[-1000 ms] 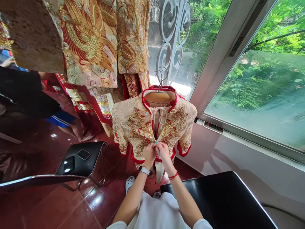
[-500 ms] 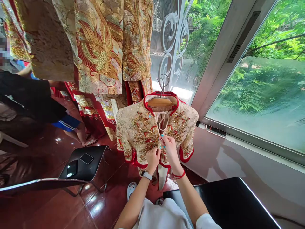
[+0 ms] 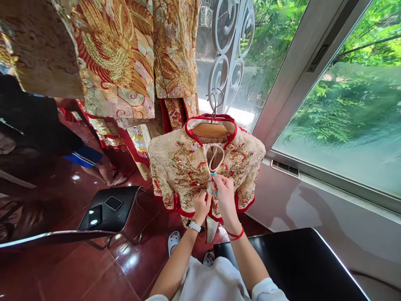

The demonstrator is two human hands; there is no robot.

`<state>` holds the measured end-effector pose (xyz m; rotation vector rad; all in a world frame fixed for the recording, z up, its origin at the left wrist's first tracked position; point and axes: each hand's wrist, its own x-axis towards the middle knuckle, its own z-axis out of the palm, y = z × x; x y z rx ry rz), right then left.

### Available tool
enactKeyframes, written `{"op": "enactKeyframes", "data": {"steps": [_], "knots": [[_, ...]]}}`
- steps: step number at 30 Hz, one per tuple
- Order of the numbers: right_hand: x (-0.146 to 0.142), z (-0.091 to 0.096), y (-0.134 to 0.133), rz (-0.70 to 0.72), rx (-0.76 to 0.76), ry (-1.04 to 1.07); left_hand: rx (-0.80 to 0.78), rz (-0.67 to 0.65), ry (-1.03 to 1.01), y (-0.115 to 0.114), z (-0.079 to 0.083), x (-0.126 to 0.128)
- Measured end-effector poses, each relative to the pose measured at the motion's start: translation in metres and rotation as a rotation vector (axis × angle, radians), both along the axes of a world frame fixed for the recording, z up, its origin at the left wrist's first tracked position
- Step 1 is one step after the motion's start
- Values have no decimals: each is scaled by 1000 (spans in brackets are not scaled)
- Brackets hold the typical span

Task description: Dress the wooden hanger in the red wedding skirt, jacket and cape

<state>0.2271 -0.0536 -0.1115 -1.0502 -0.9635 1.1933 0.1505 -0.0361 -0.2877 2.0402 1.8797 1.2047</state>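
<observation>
An embroidered cream-and-gold jacket (image 3: pixel 184 167) with red trim hangs on a wooden hanger (image 3: pixel 209 130) in front of me. A pale cord (image 3: pixel 223 156) forms a loop below its collar, and the loop's lower end meets my fingertips. My right hand (image 3: pixel 224 190) is closed in a pinch at the jacket's front opening, just under the loop. Slightly lower and to the left, my left hand (image 3: pixel 201 205) pinches the front edge too. The two hands nearly touch, and their fingers cover what exactly lies between them.
Several gold-embroidered garments (image 3: pixel 119 62) hang at left. A black chair (image 3: pixel 125 205) holds two phone-like devices, one a dark phone (image 3: pixel 95 215). Another black seat (image 3: pixel 288 263) stands at my right. Behind the jacket are a window and a white scrolled metal grille (image 3: pixel 230 50). A person in blue shorts (image 3: pixel 84 155) stands at left.
The view has shifted a little closer to the jacket. Both hands stay pinched at the front opening, and the cord loop looks rounder and wider.
</observation>
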Motion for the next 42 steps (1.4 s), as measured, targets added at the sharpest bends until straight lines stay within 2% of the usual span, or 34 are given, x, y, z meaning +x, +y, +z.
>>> {"op": "enactKeyframes", "data": {"steps": [4, 7, 9, 11, 14, 15, 17, 20, 22, 24, 27, 31, 34, 37, 40, 42], "knots": [[0, -4, 2, 7, -1, -23, -52, 2, -10, -3, 7, -4], [4, -16, 2, 51, -8, -42, -127, -101, -41, -14, 30, -20], [7, -26, 2, 71, -14, -50, -69, -184, -93, -23, 61, -32], [8, -33, 2, 63, -14, -47, 104, -266, -100, -26, 100, -39], [6, -40, 3, 34, 14, -42, 252, -538, 112, -13, 157, -35], [5, -41, 3, 35, 16, -42, 248, -570, 194, -5, 170, -30], [6, -42, 3, 48, 7, -43, 179, -509, 322, 12, 184, -19], [9, -45, 2, 61, 8, -37, 77, -300, 379, 28, 181, -5], [10, -48, 1, 75, 15, -26, 93, -202, 341, 30, 175, 2], [11, -51, 0, 85, 19, -22, 132, -155, 273, 29, 172, 6], [11, -56, 1, 76, 34, -38, 113, -146, 139, 29, 176, 11], [11, -63, 5, 83, 41, -25, 105, -264, 22, 27, 182, 10], [10, -67, 8, 65, 46, -37, 161, -360, 36, 23, 178, 8], [6, -69, 10, 10, 51, -63, 137, -400, 30, 27, 178, 13], [3, -69, 12, -23, 49, -78, 112, -513, -125, 38, 191, 27], [3, -67, 11, -28, 44, -85, 167, -611, -215, 41, 203, 34]]}}
